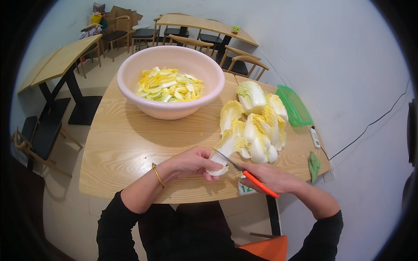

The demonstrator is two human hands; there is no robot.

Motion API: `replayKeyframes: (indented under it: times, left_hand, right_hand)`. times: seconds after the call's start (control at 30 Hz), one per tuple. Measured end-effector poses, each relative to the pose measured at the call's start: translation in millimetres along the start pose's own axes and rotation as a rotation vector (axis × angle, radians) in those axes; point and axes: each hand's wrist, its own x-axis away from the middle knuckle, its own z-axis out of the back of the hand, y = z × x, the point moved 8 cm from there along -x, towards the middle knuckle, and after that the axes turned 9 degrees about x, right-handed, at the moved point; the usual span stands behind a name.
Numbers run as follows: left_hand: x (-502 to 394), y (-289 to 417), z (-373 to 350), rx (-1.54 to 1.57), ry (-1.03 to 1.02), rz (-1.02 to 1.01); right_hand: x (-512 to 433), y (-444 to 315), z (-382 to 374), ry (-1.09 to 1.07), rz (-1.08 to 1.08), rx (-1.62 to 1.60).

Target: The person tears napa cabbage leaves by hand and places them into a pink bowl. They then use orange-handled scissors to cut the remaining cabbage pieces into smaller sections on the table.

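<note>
My left hand (197, 164) grips the white base of a napa cabbage leaf (225, 146) between thumb and fingers. In my right hand (269, 176) is a pair of scissors (258, 184) with orange handles, its blades lying across the leaf just above my left thumb. Beyond the hands, to the right, several loose leaves and pieces of napa cabbage (259, 143) are heaped beside a larger piece of the head (251, 96). A big pale pink plastic basin (169, 109) stands at the far left of the table and holds cut strips of cabbage (169, 85).
On the wooden table (130, 156), a green plastic basket (295, 106) lies by the wall, near a white power strip (314, 137) with a cord and a green cloth (314, 167). An orange chair (267, 249) is below the near edge. Other tables and chairs stand beyond.
</note>
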Motion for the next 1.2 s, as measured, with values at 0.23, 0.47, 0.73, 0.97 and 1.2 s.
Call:
replayKeyframes:
  times: [0.23,0.47,0.73,0.97,1.2]
  left_hand:
    - [-4,-3,15,0.012,0.085,0.015]
    - [0,23,38,0.298,0.351,-0.395]
    - [4,27,40,0.23,0.458,-0.472]
    - [6,25,33,0.234,0.443,-0.49]
    - [5,28,31,0.303,0.408,-0.541]
  right_hand:
    - [3,18,8,0.085,-0.055,-0.084]
    - [16,19,19,0.321,0.006,0.136]
    - [-10,3,11,0.426,0.051,0.348]
    - [-24,-2,6,0.427,0.069,0.371]
    - [-25,8,3,0.336,-0.022,0.283]
